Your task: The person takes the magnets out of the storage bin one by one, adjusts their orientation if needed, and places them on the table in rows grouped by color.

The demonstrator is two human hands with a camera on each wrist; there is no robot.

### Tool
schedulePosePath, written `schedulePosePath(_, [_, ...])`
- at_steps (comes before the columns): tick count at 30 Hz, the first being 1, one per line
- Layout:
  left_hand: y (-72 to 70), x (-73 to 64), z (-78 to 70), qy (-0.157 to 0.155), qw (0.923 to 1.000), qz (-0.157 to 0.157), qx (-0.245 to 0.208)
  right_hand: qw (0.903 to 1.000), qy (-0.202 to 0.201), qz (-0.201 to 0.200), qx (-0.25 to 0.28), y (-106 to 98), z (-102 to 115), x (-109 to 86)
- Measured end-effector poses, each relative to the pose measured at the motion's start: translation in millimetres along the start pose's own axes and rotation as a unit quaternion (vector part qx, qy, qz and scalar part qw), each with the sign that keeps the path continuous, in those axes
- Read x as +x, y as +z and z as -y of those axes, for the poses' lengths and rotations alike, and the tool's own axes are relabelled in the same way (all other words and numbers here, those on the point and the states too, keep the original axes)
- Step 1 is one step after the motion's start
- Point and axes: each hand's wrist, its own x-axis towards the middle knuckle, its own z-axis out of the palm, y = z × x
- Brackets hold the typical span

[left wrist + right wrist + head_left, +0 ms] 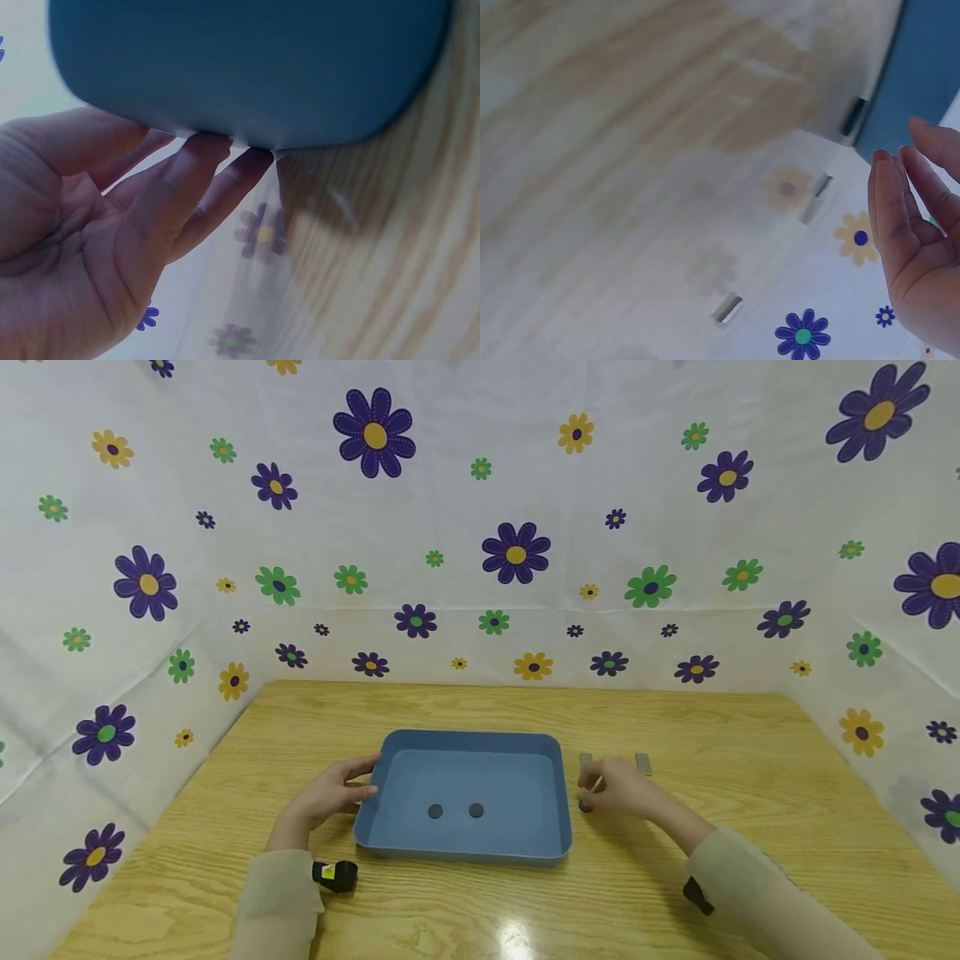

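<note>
A blue rectangular tray [510, 857] lies on the wooden table, with two dark round discs [435, 811] on its floor. My left hand [327, 797] rests at the tray's left end, fingers extended. In the left wrist view, those fingertips [211, 146] touch the outside of the blue wall. Just past the tray's right wall, my right hand [617, 787] hovers close over a third dark disc [586, 807], partly covering it from above. The right wrist view shows this disc [853, 116] apart from the loosely bent fingers, which hold nothing.
Two small grey rectangular pieces stand out right of the tray: one [586, 760] just behind my right hand, the other [643, 764] farther right. A white flower-print cloth [450, 510] hangs behind the table [720, 743] and along both sides.
</note>
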Motion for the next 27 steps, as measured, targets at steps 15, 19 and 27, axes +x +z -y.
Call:
schedulePosePath(15, [-0.4,-0.6,-1.0,0.002,1.0000,0.003,0.003,0.9992,-0.009,-0.035,0.018,-7,23,2.1])
schedulePosePath(19, [-0.5,-1.1,-1.6,0.001,1.0000,0.000,0.004,0.9990,-0.024,-0.030,0.024,-3,28,7.8])
schedulePosePath(27, [-0.2,-1.3,-1.8,0.003,1.0000,0.001,0.005,0.9987,-0.040,-0.024,0.021,9,40,21.2])
